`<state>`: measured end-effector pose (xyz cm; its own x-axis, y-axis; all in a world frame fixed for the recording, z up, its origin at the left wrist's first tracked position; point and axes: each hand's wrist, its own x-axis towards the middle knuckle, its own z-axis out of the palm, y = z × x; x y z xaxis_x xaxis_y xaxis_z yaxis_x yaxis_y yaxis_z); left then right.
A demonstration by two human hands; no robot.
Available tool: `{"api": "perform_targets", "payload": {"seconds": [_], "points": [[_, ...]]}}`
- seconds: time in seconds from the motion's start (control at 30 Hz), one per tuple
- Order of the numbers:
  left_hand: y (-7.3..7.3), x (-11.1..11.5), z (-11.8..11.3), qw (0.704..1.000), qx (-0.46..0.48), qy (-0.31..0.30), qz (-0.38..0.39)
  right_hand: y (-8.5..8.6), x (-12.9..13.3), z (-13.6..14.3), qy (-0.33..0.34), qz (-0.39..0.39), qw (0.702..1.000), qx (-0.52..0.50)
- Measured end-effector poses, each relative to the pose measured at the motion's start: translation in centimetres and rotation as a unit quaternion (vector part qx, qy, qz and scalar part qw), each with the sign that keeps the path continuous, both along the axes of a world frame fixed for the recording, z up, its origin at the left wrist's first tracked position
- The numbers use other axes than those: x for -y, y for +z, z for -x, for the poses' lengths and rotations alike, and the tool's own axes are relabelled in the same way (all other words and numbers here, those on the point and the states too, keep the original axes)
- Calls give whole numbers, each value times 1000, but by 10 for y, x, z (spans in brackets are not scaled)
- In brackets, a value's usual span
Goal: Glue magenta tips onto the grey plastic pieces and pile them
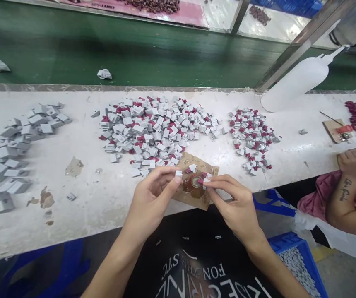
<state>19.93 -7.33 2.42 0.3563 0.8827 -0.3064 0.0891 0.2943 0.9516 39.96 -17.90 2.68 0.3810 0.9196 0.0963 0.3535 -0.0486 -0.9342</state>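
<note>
My left hand point(157, 194) pinches a small light-grey plastic block point(178, 174) between thumb and forefinger. Opposite it, my right hand point(232, 198) is closed on a small grey and dark-red plastic piece point(205, 180), its red end pointing left. Both hands are over a stained brown cardboard piece point(202, 202) at the table's front edge. On the cardboard is a small round dish point(196, 181) in a wet brown patch. A loose grey and red piece point(191, 168) lies just behind the dish. The two held pieces are apart.
Behind my hands spreads a big heap of grey and red pieces point(156, 128), with a smaller heap point(252, 138) to its right. Grey blocks point(13, 153) lie at left. A white squeeze bottle point(299, 80) leans by a metal post. A co-worker's arm point(348, 194) rests at right. Behind runs a green belt point(165, 58).
</note>
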Motion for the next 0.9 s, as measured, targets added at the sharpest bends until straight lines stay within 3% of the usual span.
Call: {"api": "perform_targets", "payload": {"seconds": [0.3,0.47,0.7,0.9], "points": [[17,-12,-25,994,77,-74,-4,6,-24,-5,-19,-18,965,-261],[21,-15,-36,991,98,-86,-13,8,-33,-8,-23,-25,964,-264],[19,-19,-32,989,68,-121,-60,12,-34,-11,19,-8,974,-227],[35,-53,-37,973,10,-198,-115,15,-56,-26,50,-11,966,-253]]}}
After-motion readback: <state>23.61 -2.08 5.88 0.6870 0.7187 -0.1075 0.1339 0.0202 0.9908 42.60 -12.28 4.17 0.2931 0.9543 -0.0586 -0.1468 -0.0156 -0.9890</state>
